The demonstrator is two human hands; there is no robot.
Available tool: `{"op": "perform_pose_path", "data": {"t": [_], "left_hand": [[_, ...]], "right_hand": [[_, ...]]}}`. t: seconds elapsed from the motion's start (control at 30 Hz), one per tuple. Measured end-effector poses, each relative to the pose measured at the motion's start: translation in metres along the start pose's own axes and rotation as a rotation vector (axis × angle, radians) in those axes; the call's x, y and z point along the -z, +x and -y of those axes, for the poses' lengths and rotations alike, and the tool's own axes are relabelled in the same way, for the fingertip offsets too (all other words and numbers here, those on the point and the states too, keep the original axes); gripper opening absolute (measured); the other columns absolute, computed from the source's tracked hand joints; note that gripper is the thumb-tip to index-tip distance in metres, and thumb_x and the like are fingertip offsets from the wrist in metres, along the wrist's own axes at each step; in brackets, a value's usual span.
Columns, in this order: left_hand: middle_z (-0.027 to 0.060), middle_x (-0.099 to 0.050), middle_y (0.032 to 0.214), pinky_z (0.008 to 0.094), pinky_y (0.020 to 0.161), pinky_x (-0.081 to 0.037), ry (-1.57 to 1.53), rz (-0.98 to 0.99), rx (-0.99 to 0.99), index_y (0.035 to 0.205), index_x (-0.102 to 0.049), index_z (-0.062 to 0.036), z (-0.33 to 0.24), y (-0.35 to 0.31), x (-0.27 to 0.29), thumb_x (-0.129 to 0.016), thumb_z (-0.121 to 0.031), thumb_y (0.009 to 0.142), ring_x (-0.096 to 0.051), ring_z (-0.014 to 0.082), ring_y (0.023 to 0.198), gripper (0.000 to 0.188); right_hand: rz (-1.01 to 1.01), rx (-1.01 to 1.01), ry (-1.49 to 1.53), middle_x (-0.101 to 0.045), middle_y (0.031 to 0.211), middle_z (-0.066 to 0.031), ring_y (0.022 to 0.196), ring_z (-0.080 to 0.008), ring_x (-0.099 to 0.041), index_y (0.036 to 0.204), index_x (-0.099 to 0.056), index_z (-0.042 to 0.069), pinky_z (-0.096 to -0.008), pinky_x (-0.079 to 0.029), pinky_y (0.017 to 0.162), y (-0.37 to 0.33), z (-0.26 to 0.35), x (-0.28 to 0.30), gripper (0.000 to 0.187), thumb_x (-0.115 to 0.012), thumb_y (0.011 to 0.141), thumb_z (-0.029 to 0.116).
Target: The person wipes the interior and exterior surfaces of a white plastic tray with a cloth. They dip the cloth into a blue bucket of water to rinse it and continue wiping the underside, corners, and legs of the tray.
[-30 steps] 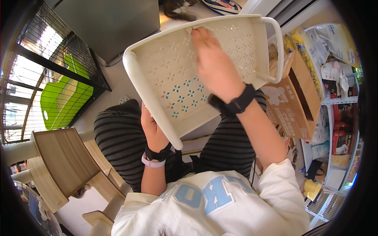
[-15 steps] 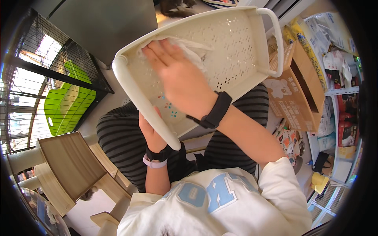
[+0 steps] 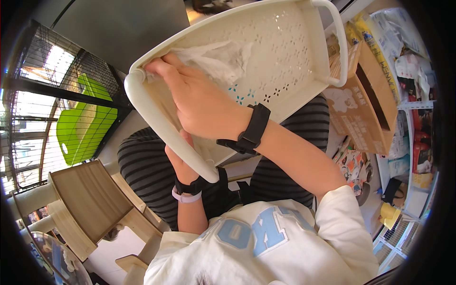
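Note:
A cream plastic basket (image 3: 289, 52) with flower-shaped holes lies tilted above my lap, with a rounded handle bar at each end. My left hand (image 3: 179, 159) holds it from beneath at the near-left handle bar; most of those fingers are hidden behind the bar. Inside the basket, my right hand (image 3: 204, 99) presses a crumpled white wipe (image 3: 225, 61) into the far-left corner, fingers bent over its edge. The rest of the wipe trails to the right across the perforated bottom.
A black wire cage (image 3: 42, 90) with a green tray (image 3: 88, 128) stands at left, above a wooden cat-tree platform (image 3: 90, 199). To the right are an open cardboard box (image 3: 361, 104) and shelves of packages (image 3: 420, 137). Dark animal fur (image 3: 211, 5) shows beyond the basket.
My right hand has moved left and slightly down into the basket's corner, its fingers now bent. More of the wipe shows. The basket has shifted slightly up and left.

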State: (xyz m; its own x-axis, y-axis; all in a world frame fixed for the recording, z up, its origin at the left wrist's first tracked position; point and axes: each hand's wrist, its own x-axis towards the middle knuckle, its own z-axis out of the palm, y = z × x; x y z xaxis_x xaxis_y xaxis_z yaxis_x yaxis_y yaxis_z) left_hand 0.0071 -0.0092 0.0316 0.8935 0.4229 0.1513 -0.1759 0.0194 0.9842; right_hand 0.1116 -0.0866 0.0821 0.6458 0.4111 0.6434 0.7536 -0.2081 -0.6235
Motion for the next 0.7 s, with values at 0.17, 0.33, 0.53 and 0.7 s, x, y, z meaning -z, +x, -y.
{"op": "perform_pose_path", "data": {"t": [0.17,0.33,0.53,0.7], "left_hand": [[-0.0044,-0.035,0.062,0.0242,0.05,-0.023,0.085,-0.025,-0.065,0.067,-0.039,-0.0009,0.002,0.001,0.001,-0.051,-0.008,0.09,-0.029,0.0063,0.059,0.027],[-0.0043,-0.031,0.06,0.0256,0.049,-0.019,0.035,-0.056,-0.069,0.064,-0.035,-0.0018,0.007,-0.001,-0.001,-0.05,-0.007,0.09,-0.025,0.0069,0.057,0.03],[-0.0049,-0.029,0.06,0.0249,0.049,-0.019,0.065,-0.046,-0.014,0.064,-0.032,-0.0034,0.006,0.0,0.001,-0.049,-0.007,0.088,-0.025,0.0065,0.057,0.03],[-0.0056,-0.028,0.058,0.0244,0.047,-0.018,0.064,-0.002,-0.014,0.062,-0.031,-0.0055,0.008,0.0,0.005,-0.049,-0.006,0.088,-0.024,0.0052,0.054,0.032]], "right_hand": [[0.154,-0.067,-0.04,-0.044,0.124,-0.0204,0.108,-0.0383,-0.047,0.12,-0.04,0.0,-0.041,-0.04,0.091,-0.017,0.007,0.006,0.053,-0.057,0.07,0.0],[0.121,0.011,-0.101,-0.048,0.12,-0.0184,0.112,-0.0358,-0.045,0.117,-0.042,0.0,-0.0403,-0.037,0.093,-0.021,0.009,0.009,0.052,-0.061,0.068,0.005],[0.167,0.195,-0.352,-0.049,0.125,-0.0145,0.114,-0.0281,-0.046,0.115,-0.047,-0.001,-0.038,-0.037,0.092,0.0,-0.004,0.02,0.045,-0.055,0.072,0.006],[0.154,0.288,-0.654,-0.053,0.122,-0.006,0.116,-0.0225,-0.045,0.108,-0.054,0.002,-0.0338,-0.034,0.097,0.002,-0.003,0.019,0.035,-0.054,0.073,0.009]]}}
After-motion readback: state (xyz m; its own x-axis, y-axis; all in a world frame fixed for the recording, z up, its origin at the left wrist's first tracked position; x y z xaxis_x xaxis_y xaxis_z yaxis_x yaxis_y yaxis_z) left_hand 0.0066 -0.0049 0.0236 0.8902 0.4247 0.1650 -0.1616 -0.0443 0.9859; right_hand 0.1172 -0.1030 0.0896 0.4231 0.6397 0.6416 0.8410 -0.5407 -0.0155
